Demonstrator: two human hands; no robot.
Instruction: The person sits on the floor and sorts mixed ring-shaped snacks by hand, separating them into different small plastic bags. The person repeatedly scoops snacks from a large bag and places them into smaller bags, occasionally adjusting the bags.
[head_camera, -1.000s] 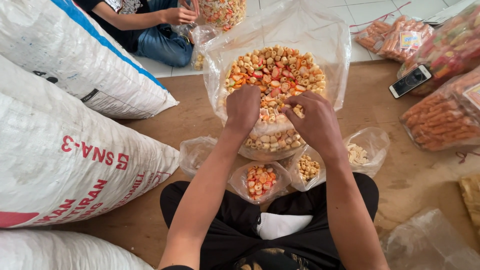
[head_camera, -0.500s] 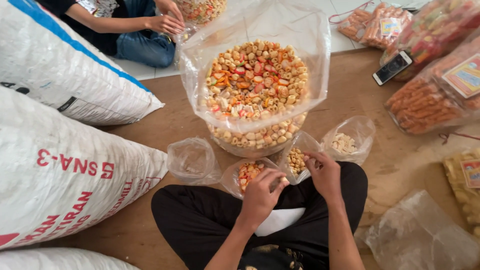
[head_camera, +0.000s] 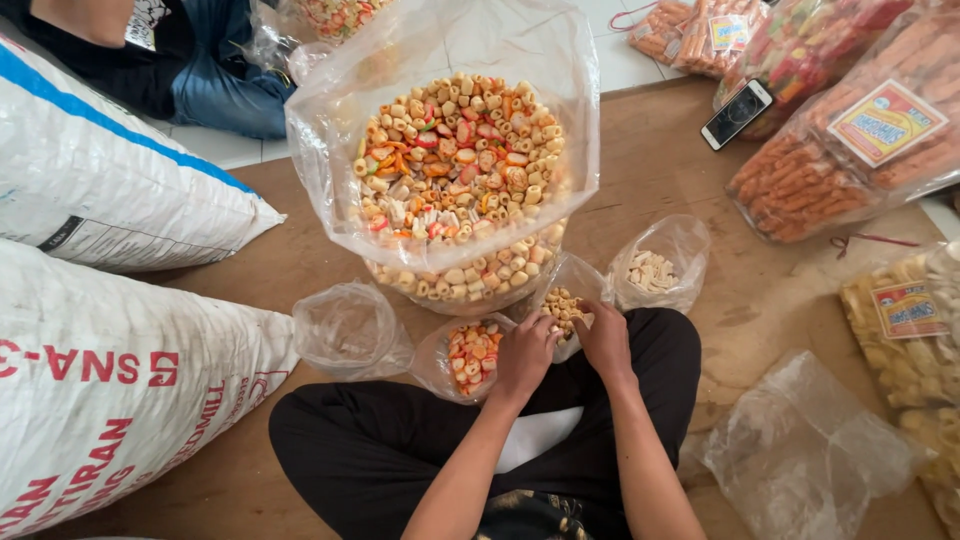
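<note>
Head view — the left hand (head_camera: 522, 355) and right hand (head_camera: 603, 340) are seen side by side, fingers curled at the mouth of a small bag of ring-shaped snacks (head_camera: 562, 310); an actual grip cannot be told. That bag is set on the wooden floor (head_camera: 660, 170), touching the big open snack bag (head_camera: 455, 165) — between a red-snack bag (head_camera: 470, 355) and a white-snack bag (head_camera: 655, 268).
</note>
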